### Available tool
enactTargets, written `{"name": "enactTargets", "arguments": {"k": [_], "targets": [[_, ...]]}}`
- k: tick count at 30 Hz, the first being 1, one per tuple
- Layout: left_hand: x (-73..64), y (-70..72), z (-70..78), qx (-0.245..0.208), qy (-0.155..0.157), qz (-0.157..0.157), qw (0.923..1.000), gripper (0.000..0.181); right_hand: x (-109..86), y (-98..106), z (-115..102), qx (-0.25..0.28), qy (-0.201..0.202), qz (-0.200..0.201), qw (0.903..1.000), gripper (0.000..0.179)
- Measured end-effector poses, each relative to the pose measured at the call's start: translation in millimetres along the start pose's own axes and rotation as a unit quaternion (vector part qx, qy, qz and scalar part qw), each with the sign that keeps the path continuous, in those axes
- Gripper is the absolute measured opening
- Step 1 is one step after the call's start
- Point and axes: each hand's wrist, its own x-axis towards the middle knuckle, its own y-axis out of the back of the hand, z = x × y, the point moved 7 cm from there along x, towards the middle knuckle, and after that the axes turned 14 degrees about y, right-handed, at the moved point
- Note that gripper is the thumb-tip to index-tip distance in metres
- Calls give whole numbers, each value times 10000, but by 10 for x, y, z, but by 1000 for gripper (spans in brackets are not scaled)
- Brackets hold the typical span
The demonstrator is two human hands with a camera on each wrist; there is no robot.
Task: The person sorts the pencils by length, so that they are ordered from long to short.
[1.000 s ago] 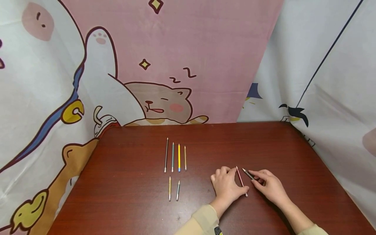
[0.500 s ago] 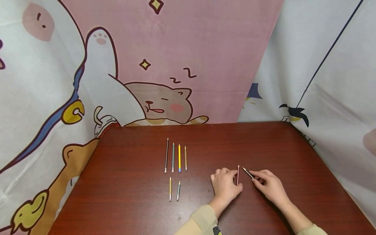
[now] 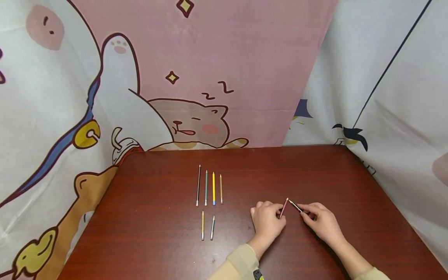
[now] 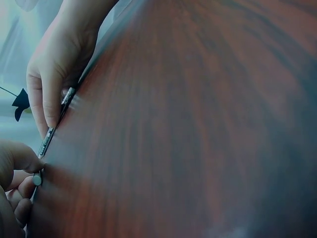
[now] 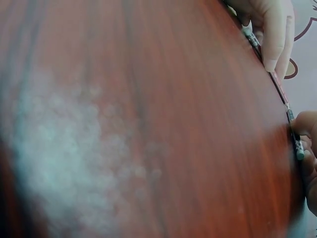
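Observation:
In the head view, my left hand (image 3: 267,219) pinches a red pencil (image 3: 284,207) between thumb and fingers, its sharpened tip leaning up and right. A dark pencil (image 3: 296,206) is held by my right hand (image 3: 322,223), its tip pointing up and left. The two tips almost meet; whether they touch I cannot tell. Fingers hide the rear of both pencils in the head view. The right wrist view shows the red pencil's eraser end (image 5: 252,37) behind the left fingers and the dark pencil's eraser end (image 5: 299,148) by the right fingers.
On the brown table (image 3: 157,241), left of the hands, several pencils lie in two rows. A black pencil (image 3: 198,186) and a yellow pencil (image 3: 214,188) are in the far row; a shorter yellow pencil (image 3: 202,225) is in the near row. Printed cloth (image 3: 259,70) hangs behind.
The red pencil has turned in my left hand: its tip swung from leaning left to leaning right, towards the dark pencil's tip. My left thumb drew back leftwards. The right hand barely moved.

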Motion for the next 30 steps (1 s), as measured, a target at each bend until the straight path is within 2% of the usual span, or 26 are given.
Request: {"name": "enactTargets", "arguments": {"k": [6, 12, 20, 27, 30], "targets": [[6, -5, -15, -38, -25, 105, 9999, 24, 15, 3, -31, -100, 92, -13, 9999, 29], [5, -20, -21, 41, 25, 104, 9999, 20, 21, -5, -48, -358, -31, -163, 9992, 29], [4, -3, -8, 96, -33, 286, 9995, 16, 46, 9, -61, -639, -86, -108, 9979, 29], [8, 32, -23, -181, -88, 577, 9981, 15, 53, 18, -38, -699, -171, 11, 9974, 26], [13, 50, -33, -380, -68, 608, 9974, 15, 66, 15, -46, -766, -152, -13, 9969, 25]]}}
